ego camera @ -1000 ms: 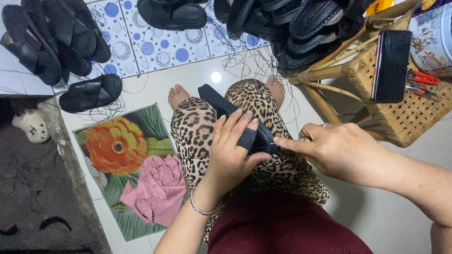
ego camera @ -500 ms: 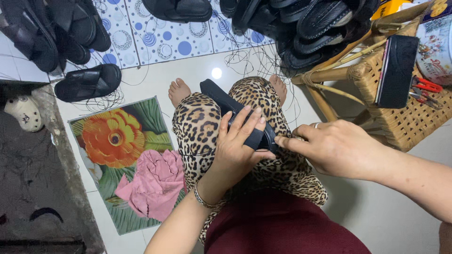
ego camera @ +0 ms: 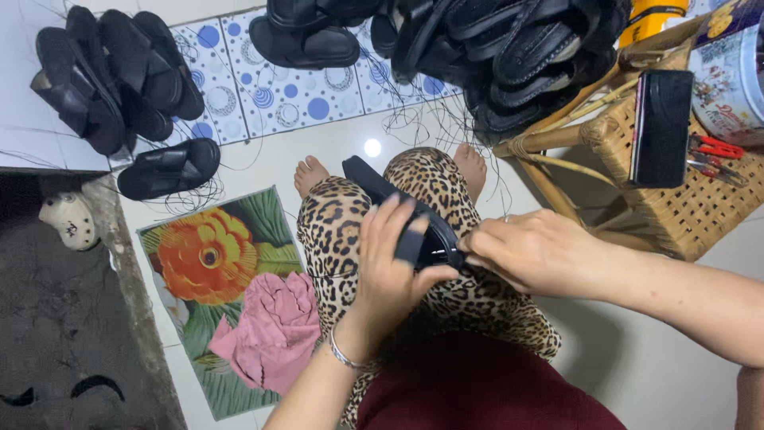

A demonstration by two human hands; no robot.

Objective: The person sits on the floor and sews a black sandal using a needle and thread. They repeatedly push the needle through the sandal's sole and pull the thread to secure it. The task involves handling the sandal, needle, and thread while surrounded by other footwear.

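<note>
Sandal point(ego camera: 382, 187) lies on the lap, left hand point(ego camera: 394, 267) fingers curled over its strap, right hand point(ego camera: 537, 251) pinching beside them. Probably light, flexible rubber; best gripped across the sole. More sandals point(ego camera: 119, 76) lie well apart.

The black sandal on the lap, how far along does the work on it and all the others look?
Done cannot be told: black sandals lie heaped at the top left and in a bigger pile at the top right, with loose threads around them. In hand: the left hand grips one black sandal on the lap while the right hand works at its near end. A single sandal lies apart by the flowered mat.
</note>
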